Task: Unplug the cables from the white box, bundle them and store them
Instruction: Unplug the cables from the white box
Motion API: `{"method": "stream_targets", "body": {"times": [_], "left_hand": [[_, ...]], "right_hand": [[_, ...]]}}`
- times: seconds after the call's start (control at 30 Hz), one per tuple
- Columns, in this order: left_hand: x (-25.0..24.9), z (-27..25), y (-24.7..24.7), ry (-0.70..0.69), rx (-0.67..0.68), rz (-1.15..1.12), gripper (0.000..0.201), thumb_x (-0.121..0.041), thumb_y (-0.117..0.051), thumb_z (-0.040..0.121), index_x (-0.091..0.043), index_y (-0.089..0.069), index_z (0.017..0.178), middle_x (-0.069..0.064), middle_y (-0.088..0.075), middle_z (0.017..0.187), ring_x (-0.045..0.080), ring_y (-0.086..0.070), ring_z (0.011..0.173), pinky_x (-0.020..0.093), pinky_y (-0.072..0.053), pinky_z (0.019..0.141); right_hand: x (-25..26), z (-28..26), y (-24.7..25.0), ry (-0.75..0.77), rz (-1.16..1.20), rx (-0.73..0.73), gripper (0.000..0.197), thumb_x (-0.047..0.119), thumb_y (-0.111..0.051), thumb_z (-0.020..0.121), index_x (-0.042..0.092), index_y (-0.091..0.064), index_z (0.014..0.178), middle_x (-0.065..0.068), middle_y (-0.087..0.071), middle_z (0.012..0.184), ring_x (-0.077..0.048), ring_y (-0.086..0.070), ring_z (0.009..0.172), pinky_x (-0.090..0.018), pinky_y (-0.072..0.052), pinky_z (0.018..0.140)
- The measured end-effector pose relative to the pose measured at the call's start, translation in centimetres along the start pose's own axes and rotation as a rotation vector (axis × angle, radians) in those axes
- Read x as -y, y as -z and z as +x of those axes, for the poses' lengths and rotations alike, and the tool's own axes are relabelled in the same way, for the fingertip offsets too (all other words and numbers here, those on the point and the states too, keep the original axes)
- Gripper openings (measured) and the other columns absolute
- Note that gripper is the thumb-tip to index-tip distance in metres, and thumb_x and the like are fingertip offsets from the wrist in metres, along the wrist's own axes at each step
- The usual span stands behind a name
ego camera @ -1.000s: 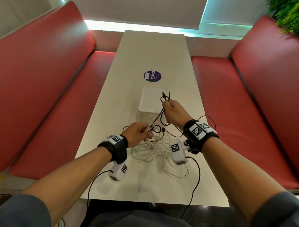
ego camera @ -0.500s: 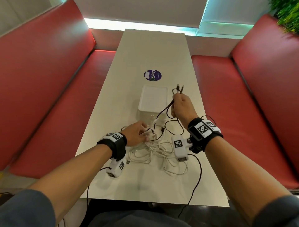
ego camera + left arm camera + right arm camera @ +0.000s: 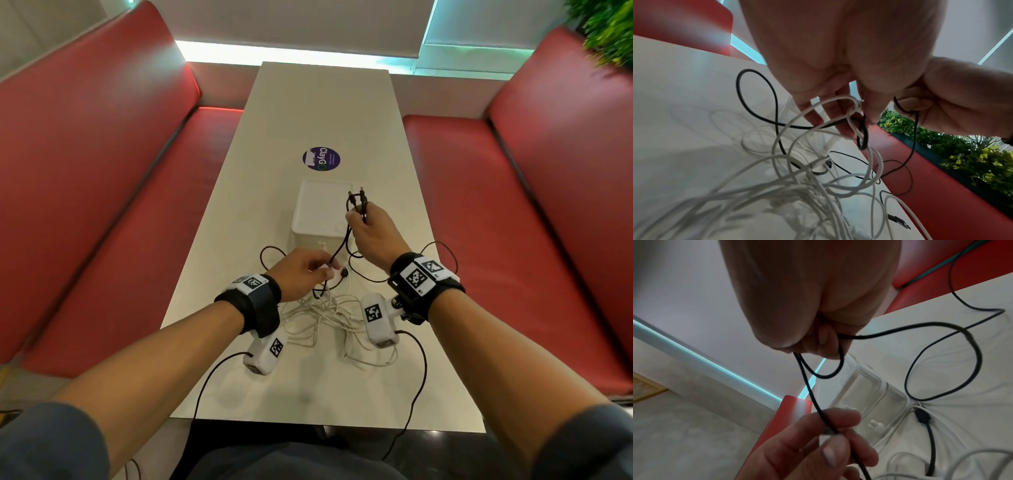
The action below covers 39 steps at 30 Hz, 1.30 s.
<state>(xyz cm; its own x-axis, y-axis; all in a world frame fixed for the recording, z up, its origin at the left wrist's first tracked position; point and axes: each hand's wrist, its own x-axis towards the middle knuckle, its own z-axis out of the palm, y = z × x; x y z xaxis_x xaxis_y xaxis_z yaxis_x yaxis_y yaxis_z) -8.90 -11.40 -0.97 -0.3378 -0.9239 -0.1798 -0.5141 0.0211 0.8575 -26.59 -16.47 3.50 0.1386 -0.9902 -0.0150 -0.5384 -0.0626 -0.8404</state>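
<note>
The white box (image 3: 318,205) stands mid-table, with a small white plug (image 3: 322,244) at its near side. My right hand (image 3: 359,219) is raised over the box's right edge and grips a folded black cable (image 3: 339,250), whose two plug ends (image 3: 356,200) stick up from the fist. That cable runs down to my left hand (image 3: 325,270), which pinches it together with a white cable in front of the box. In the right wrist view the black cable (image 3: 812,395) stretches between both hands. A tangle of white cables (image 3: 318,315) lies on the table below my hands.
The long white table (image 3: 325,102) has red benches (image 3: 102,205) on both sides. A round purple sticker (image 3: 321,159) lies beyond the box. Thin black wrist-camera leads (image 3: 421,377) trail off the near edge. Green plants (image 3: 609,31) stand at the far right.
My right hand swung out to the right with the black cable, then came back over the box's right edge. The left hand stayed in front of the box, pinching the cables.
</note>
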Motion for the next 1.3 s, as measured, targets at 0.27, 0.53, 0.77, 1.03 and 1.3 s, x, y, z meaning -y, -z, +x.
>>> {"method": "stream_targets", "body": {"times": [0.27, 0.53, 0.77, 1.03, 1.3], "left_hand": [[0.4, 0.4, 0.4, 0.026, 0.017, 0.074, 0.015, -0.03, -0.059, 0.096, -0.024, -0.073, 0.096, -0.01, -0.074, 0.094, 0.007, -0.068, 0.094, 0.029, -0.051, 0.092], [-0.3, 0.8, 0.6, -0.002, -0.024, 0.019, 0.029, -0.024, -0.04, 0.105, -0.013, -0.065, 0.092, -0.002, -0.07, 0.08, 0.013, -0.062, 0.079, 0.034, -0.05, 0.081], [-1.0, 0.6, 0.6, -0.071, -0.033, 0.015, 0.033, -0.019, -0.042, 0.103, -0.018, -0.062, 0.077, 0.0, -0.064, 0.071, 0.004, -0.051, 0.056, 0.017, -0.041, 0.057], [3.0, -0.4, 0.1, 0.03, 0.078, 0.249, 0.028, -0.02, -0.045, 0.101, -0.014, -0.065, 0.082, -0.005, -0.072, 0.085, 0.006, -0.064, 0.08, 0.023, -0.047, 0.076], [2.7, -0.1, 1.1, 0.015, 0.016, 0.275, 0.033, -0.015, -0.039, 0.103, -0.018, -0.064, 0.081, -0.006, -0.07, 0.081, 0.009, -0.064, 0.08, 0.021, -0.046, 0.078]], "right_hand": [[-1.1, -0.3, -0.3, -0.035, -0.034, 0.014, 0.027, 0.023, -0.043, 0.097, 0.02, -0.043, 0.07, 0.007, -0.047, 0.061, -0.014, -0.04, 0.054, -0.032, -0.035, 0.057], [-1.0, -1.1, -0.6, 0.0, -0.043, 0.105, 0.057, 0.063, -0.037, 0.098, 0.012, -0.063, 0.101, 0.007, -0.059, 0.079, -0.013, -0.056, 0.073, -0.034, -0.045, 0.069], [-1.5, -2.0, -1.7, 0.069, 0.087, 0.347, 0.025, 0.037, -0.06, 0.097, 0.015, -0.063, 0.109, -0.01, -0.076, 0.074, -0.014, -0.072, 0.074, -0.017, -0.045, 0.064], [-0.4, 0.9, 0.3, -0.04, 0.255, -0.177, 0.024, 0.035, -0.049, 0.101, 0.023, -0.063, 0.084, 0.017, -0.051, 0.069, -0.001, -0.047, 0.062, -0.025, -0.037, 0.062], [0.1, -1.7, -1.5, 0.117, -0.465, 0.372, 0.034, 0.045, -0.042, 0.104, 0.017, -0.059, 0.092, -0.003, -0.064, 0.085, -0.022, -0.059, 0.076, -0.028, -0.037, 0.058]]}}
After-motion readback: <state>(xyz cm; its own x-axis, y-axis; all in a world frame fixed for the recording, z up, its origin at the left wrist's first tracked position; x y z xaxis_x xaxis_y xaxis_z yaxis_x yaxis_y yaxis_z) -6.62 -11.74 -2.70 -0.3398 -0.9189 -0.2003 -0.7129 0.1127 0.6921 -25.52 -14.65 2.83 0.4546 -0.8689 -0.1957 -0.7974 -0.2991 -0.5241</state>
